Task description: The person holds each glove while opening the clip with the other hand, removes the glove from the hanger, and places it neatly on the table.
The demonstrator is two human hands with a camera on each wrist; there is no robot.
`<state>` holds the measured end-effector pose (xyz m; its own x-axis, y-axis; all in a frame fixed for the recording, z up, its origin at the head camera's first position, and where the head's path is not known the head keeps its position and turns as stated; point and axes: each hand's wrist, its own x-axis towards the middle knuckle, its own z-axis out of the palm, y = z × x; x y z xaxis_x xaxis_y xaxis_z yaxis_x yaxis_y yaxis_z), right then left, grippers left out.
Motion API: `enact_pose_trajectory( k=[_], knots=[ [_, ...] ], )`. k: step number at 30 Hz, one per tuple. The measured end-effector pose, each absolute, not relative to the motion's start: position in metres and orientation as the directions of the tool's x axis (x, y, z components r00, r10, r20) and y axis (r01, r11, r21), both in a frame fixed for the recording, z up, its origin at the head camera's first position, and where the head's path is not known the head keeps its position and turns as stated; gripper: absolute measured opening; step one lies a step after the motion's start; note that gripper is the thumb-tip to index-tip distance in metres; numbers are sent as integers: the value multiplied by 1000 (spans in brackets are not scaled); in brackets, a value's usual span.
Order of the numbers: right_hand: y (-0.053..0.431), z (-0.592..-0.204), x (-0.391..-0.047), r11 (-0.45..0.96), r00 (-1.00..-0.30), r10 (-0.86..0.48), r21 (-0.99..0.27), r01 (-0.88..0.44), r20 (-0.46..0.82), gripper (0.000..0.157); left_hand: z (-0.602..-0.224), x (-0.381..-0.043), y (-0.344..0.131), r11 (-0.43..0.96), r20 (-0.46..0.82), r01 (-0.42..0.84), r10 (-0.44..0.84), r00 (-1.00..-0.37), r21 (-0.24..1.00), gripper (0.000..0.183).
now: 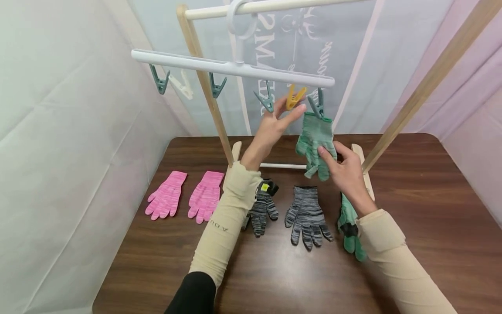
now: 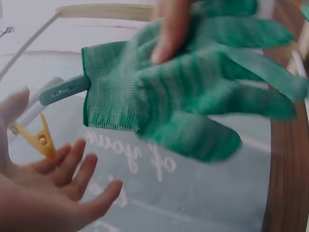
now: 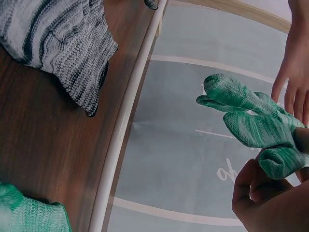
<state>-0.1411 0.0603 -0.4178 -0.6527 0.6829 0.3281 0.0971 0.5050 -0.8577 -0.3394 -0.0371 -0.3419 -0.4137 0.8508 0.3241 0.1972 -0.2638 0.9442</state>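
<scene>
A green knit glove (image 1: 317, 131) hangs by its cuff from a teal clip (image 1: 317, 107) at the right end of the white hanger (image 1: 188, 62). My right hand (image 1: 350, 176) pinches the body of this glove between thumb and fingers, as the right wrist view also shows. Just left of it, my left hand (image 1: 270, 126) is raised beside a yellow clip (image 1: 294, 98). Its fingers are spread and loosely bent in the left wrist view, near the yellow clip; whether they touch it I cannot tell.
Two pink gloves (image 1: 167, 195), two grey striped gloves (image 1: 307, 216) and another green glove (image 1: 347, 213) lie on the brown table (image 1: 290, 279). More clips, including a white one (image 1: 181, 86), hang along the hanger. A wooden rack (image 1: 427, 91) supports it.
</scene>
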Motion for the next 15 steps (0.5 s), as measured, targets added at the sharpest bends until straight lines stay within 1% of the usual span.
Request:
enact_pose_trajectory(
  k=[3,4,6,10,15],
  knots=[
    [57,-419,-141,506,-657,681,-856,104,324,32,-337,-344,-28,-299,327,136,890,-319,945,44],
    [56,-419,-141,506,-657,681,-856,104,323,32,-337,-345,-26,-302,325,122,897,-300,945,44],
    [55,-420,-141,506,-662,678,-856,104,320,31,-337,-347,-22,-311,329,107,900,-284,944,42],
    [54,-422,-142,509,-668,669,-855,95,324,28,-338,-348,-19,-310,315,66,897,-310,949,38],
    [51,-421,-141,516,-663,670,-852,92,334,27,-336,-345,-15,-304,305,53,897,-321,951,36]
  ],
)
